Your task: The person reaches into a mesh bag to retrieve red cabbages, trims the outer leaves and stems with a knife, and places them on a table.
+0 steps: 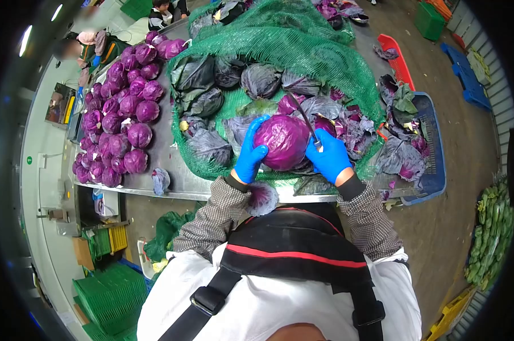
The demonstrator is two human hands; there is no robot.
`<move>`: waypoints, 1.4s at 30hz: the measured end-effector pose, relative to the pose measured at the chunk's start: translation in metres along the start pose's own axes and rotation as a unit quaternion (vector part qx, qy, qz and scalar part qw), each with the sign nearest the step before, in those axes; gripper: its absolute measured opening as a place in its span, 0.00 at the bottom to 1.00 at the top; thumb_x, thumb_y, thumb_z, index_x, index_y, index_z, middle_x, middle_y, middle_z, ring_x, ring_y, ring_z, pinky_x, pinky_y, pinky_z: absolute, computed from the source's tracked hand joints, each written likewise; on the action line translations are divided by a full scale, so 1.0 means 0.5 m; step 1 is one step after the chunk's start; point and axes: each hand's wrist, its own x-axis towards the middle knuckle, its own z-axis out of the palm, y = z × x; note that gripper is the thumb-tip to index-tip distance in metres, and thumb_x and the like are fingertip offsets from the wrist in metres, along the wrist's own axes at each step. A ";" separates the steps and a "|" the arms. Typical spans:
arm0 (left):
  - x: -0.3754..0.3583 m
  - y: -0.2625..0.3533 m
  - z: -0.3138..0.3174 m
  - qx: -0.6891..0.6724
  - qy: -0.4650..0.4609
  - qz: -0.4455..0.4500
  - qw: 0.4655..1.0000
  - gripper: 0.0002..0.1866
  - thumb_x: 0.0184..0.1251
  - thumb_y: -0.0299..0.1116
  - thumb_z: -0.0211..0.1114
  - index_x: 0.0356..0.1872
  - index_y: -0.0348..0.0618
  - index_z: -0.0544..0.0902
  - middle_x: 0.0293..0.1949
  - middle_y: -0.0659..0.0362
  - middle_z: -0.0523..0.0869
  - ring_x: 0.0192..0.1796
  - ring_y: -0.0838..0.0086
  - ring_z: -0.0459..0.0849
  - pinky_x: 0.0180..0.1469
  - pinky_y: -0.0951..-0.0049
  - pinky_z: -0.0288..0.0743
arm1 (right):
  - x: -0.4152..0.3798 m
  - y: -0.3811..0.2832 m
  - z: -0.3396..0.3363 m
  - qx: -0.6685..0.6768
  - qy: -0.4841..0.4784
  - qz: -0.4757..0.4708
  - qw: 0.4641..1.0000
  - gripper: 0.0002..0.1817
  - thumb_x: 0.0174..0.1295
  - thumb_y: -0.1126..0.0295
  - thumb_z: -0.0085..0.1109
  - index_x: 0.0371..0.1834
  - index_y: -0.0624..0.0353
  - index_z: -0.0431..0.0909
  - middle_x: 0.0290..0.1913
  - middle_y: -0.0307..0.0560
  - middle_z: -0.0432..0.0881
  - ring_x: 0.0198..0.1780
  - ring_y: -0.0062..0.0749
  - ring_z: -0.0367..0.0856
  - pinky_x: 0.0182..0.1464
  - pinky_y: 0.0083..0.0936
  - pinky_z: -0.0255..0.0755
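Observation:
A large trimmed red cabbage [281,143] is in front of me, over the green mesh sack [348,65] spread on the table. My left hand [249,153], in a blue glove, is closed round the cabbage's left side. Against its right side is my right hand [328,157], also gloved in blue, gripping a knife [303,116] whose dark blade points up and away from me. Untrimmed cabbages with dull outer leaves [260,80] lie on the mesh beyond. Loose purple leaves [356,133] are heaped right of my right hand.
A pile of trimmed red cabbages [120,122] covers the table's left part. At the right edge stands a blue crate [435,170] with discarded leaves, near a red crate [402,59]. Another person [95,48] is at the far left. One loose leaf [262,199] overhangs the front edge.

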 end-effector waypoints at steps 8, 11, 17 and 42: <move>0.002 -0.002 0.006 0.084 -0.018 0.035 0.996 0.47 0.45 0.55 0.67 0.64 0.39 0.59 0.62 0.52 0.64 0.65 0.64 0.61 0.67 0.65 0.50 | -0.013 -0.025 -0.045 0.170 -0.065 0.101 0.978 0.11 0.53 0.67 0.58 0.35 0.61 0.73 0.21 0.42 0.76 0.20 0.22 0.75 0.22 0.22 0.68; 0.003 -0.003 0.015 0.087 -0.025 0.030 0.995 0.47 0.45 0.55 0.67 0.63 0.39 0.59 0.62 0.52 0.64 0.65 0.64 0.61 0.67 0.65 0.51 | -0.019 -0.019 -0.043 0.160 -0.065 0.125 0.977 0.10 0.53 0.67 0.58 0.34 0.61 0.73 0.21 0.42 0.76 0.20 0.22 0.75 0.23 0.23 0.69; -0.006 -0.006 0.038 0.018 -0.007 0.013 1.000 0.46 0.46 0.54 0.66 0.63 0.39 0.59 0.62 0.52 0.64 0.65 0.64 0.61 0.67 0.65 0.51 | -0.025 -0.006 -0.045 0.114 -0.016 0.079 0.990 0.11 0.53 0.68 0.57 0.35 0.63 0.73 0.20 0.42 0.75 0.19 0.20 0.73 0.21 0.22 0.68; -0.006 -0.008 0.018 -0.511 -0.008 -0.165 0.844 0.35 0.60 0.62 0.45 0.65 0.56 0.57 0.64 0.51 0.61 0.64 0.52 0.63 0.55 0.35 0.63 | 0.058 0.113 -0.115 -0.186 0.030 0.138 0.972 0.31 0.50 0.55 0.63 0.56 0.58 0.67 0.38 0.51 0.81 0.36 0.40 0.80 0.37 0.34 0.72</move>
